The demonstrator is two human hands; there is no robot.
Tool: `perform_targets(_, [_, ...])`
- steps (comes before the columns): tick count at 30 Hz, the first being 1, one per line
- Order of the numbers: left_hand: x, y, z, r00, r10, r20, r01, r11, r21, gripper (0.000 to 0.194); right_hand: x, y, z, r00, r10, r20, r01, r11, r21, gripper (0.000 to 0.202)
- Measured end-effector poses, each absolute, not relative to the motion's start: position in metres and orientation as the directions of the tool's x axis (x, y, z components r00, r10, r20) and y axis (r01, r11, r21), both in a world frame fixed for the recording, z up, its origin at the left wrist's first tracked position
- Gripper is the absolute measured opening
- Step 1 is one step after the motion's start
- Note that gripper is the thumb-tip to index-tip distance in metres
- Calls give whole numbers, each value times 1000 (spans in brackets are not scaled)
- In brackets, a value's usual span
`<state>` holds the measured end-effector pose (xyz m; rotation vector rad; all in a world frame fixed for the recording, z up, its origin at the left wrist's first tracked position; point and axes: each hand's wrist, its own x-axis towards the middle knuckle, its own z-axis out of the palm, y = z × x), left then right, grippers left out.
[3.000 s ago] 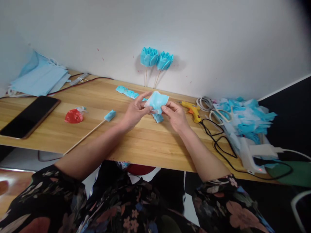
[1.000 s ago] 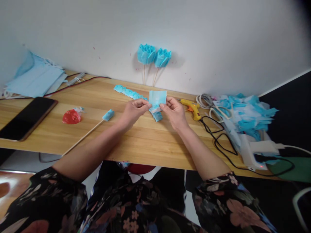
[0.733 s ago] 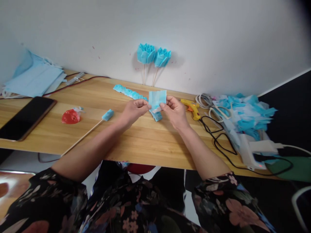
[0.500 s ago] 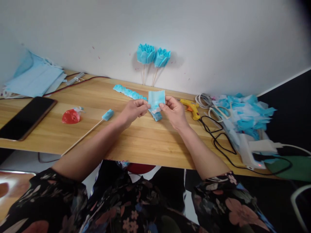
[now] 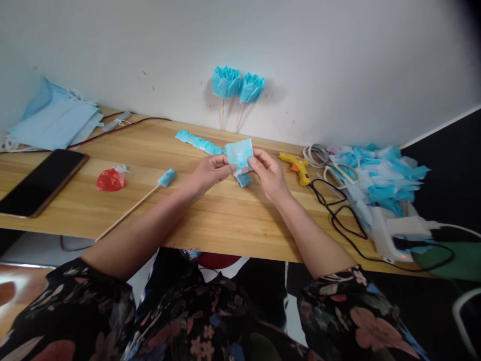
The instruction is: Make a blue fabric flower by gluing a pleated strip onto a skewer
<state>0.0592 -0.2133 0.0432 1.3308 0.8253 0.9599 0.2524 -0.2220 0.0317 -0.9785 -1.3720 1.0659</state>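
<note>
Between my two hands is a small square of light blue fabric (image 5: 239, 150), like mask cloth. My left hand (image 5: 211, 174) pinches its lower left corner, and my right hand (image 5: 269, 174) grips its right edge with thumb and fingers. Under and behind the square lies a row of folded blue pieces (image 5: 198, 142), with one end (image 5: 244, 180) showing just below my fingers. A wooden stick with a rolled blue tip (image 5: 167, 177) lies by my left forearm. Two blue fabric flowers (image 5: 226, 82) on thin sticks lean against the wall.
At right are a yellow glue gun (image 5: 296, 166) with a black cord, scissors (image 5: 341, 175), a heap of blue and white scraps (image 5: 387, 173) and a white power strip (image 5: 391, 240). At left are a phone (image 5: 43, 181), face masks (image 5: 56, 118) and a red wrapper (image 5: 110, 180).
The fabric square has tilted, its right side raised, and shifted slightly left. My left fingers have moved a little under its lower edge. Both hands keep hold of it.
</note>
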Motion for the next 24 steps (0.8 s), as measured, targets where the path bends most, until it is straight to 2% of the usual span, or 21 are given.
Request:
perform_targets(8, [59,-214,46,354,933,70,-99,-37,994,20,250,-223,33,-142,961,238,-30,236,-971,50])
perform_targets(17, [60,-215,46,395,911,121,-66,-103,992,22,253,-221,30,-124,945,302,126,317,-940,43])
perform_targets(24, [60,-215,46,383,918,103,0,-112,994,20,256,-219,28,-129,924,361,209,381,-901,42])
